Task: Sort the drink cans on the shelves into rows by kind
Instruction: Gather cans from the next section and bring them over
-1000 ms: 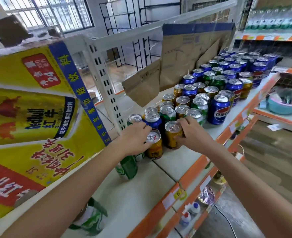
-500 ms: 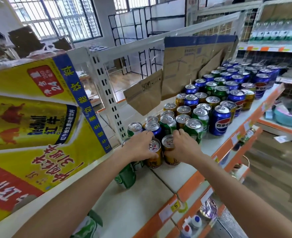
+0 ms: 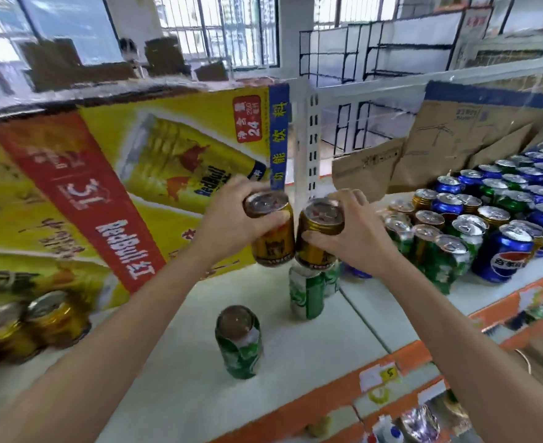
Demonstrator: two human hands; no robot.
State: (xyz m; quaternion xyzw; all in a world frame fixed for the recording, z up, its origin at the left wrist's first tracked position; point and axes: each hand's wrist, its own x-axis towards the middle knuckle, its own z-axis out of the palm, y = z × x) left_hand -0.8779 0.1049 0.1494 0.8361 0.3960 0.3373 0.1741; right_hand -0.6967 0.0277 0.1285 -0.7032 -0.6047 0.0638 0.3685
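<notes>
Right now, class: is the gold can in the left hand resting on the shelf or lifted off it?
Lifted: the left hand grips the gold can clear above the shelf.

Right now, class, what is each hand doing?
Left hand: grips a gold can.
Right hand: grips another gold can.

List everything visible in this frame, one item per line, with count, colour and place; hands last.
Held cans: two, gold, lifted above the shelf, one per hand, sides touching.
Green cans: two or more, standing on the shelf below the hands.
Gold cans: two or so, blurred, far left on the shelf.
Mixed cans: many, blue, green and gold, crowded at right.
Carton: one, yellow and red, behind at left.
Cardboard: brown pieces, behind the mixed cans.
Shelf: white, orange front edge.
Left hand: grips one gold can.
Right hand: grips the other.
</notes>
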